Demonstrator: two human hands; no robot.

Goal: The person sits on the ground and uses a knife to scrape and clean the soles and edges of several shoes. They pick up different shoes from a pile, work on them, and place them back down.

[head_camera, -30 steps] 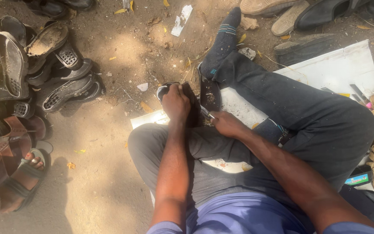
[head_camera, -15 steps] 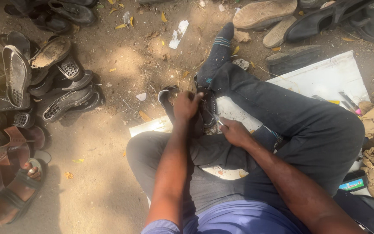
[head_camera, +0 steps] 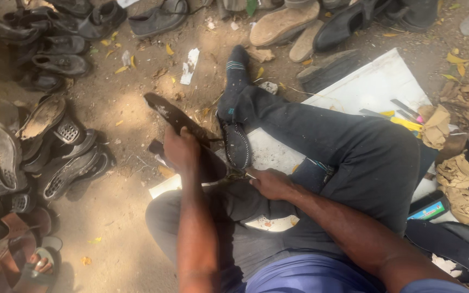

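I sit cross-legged on the ground in dark trousers, one socked foot [head_camera: 236, 76] stretched forward. My left hand [head_camera: 181, 149] grips a black shoe [head_camera: 207, 163] whose loose sole strip [head_camera: 170, 115] peels up and away to the upper left. My right hand [head_camera: 270, 183] is closed around a small thin tool [head_camera: 243, 174] whose tip meets the shoe near my lap. A second dark shoe sole with a stitched edge [head_camera: 238, 145] lies just right of the held shoe, by my shin.
A white board [head_camera: 370, 87] lies under my legs, with thin tools [head_camera: 403, 111] and brown scraps [head_camera: 457, 173] on its right. Piles of worn shoes and sandals [head_camera: 39, 157] crowd the left side and top edge [head_camera: 283, 24]. Dry leaves and paper bits dot the dirt.
The view has tilted forward and left. My left hand has turned the shoe so the sole strip now stands out to the upper left; the right hand stays at the shoe.
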